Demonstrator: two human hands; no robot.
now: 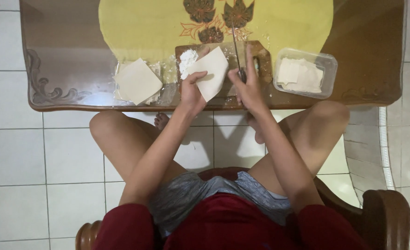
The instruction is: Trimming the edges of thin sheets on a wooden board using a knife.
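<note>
Left hand (192, 91) fingers pinching dough sheet (210, 74) | right hand (246, 88) fingers closed round knife (236, 51)

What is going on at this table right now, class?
A person sits on a wooden chair at a glass-topped table. The left hand lifts a pale square dough sheet above a wooden cutting board, which has a small heap of flour on it. The right hand holds a knife, blade pointing away. A stack of square sheets lies to the left; a clear plastic container with more pieces sits to the right.
</note>
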